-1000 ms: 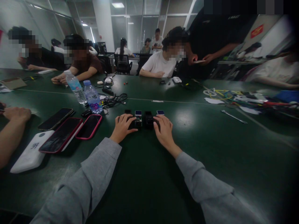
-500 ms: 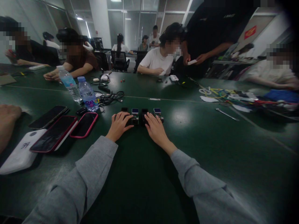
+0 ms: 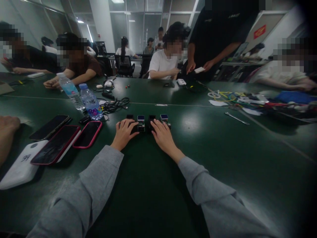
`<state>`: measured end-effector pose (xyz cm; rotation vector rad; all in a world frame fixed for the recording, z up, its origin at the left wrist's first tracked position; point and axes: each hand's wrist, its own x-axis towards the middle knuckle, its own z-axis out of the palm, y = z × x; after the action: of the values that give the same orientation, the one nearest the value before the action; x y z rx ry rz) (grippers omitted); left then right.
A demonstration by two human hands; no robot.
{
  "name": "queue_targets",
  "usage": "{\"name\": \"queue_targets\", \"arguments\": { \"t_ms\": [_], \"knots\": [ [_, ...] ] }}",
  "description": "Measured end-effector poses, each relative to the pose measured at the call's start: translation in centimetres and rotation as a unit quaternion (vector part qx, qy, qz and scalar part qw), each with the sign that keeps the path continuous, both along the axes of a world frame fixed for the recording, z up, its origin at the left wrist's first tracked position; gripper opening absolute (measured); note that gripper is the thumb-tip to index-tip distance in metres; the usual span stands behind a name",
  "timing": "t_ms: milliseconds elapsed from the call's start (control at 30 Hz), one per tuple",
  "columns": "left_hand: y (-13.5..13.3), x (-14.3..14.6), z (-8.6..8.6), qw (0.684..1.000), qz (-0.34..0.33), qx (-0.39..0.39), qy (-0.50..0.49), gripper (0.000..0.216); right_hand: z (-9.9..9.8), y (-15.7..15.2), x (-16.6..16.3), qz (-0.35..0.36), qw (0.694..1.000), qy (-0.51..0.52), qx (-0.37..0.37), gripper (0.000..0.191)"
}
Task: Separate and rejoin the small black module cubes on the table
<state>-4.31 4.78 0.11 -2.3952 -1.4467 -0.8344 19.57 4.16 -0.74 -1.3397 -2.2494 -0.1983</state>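
Note:
Two small electronic devices stand side by side on the green table, each a black block beside a part with a little screen. My left hand (image 3: 123, 133) is closed around the black block of the left device (image 3: 141, 123), fingers over its top and thumb toward the near side. My right hand (image 3: 162, 136) rests over the right device (image 3: 163, 117), fingers curled across it and thumb by its black block (image 3: 151, 121). My fingers and palms hide much of both devices. A narrow gap separates the two.
At left lie several phones (image 3: 88, 135), a white case marked 39 (image 3: 22, 162), and another person's hand (image 3: 8, 132). Two water bottles (image 3: 90, 102) and black cables (image 3: 116, 105) stand beyond them. Rightward are a wrench (image 3: 237, 118) and tangled wires (image 3: 247, 99). People sit opposite; one stands.
My hands keep their hold on the devices. The whole view has shifted slightly. Across the table, the standing person's hands and the seated person's hands have moved a little.

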Motion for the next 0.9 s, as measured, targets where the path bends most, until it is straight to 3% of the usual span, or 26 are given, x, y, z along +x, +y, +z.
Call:
{"name": "queue_targets", "arguments": {
  "t_ms": [267, 433, 600, 767, 900],
  "knots": [
    [0.1, 0.2, 0.0, 1.000, 0.010, 0.006, -0.003, 0.039, 0.2, -0.3, 0.0, -0.003, 0.999, 0.030, 0.022, 0.046],
    [0.1, -0.2, -0.1, 0.997, 0.049, 0.003, -0.057, 0.041, 0.1, -0.1, 1.0, -0.058, 0.987, 0.144, 0.048, 0.043],
    [0.7, -1.2, -0.7, 0.986, 0.071, 0.018, -0.150, 0.030, -0.3, 0.1, 2.6, -0.095, 0.965, 0.242, 0.034, 0.040],
    [0.6, -1.5, -0.7, 0.986, 0.035, 0.004, -0.163, 0.024, -0.4, -0.7, 3.3, -0.071, 0.975, 0.210, -0.017, 0.038],
    [0.4, -1.4, -0.5, 0.987, 0.027, -0.004, -0.156, 0.023, -0.7, -0.9, 3.4, -0.066, 0.983, 0.170, -0.016, 0.038]
  ]
}}
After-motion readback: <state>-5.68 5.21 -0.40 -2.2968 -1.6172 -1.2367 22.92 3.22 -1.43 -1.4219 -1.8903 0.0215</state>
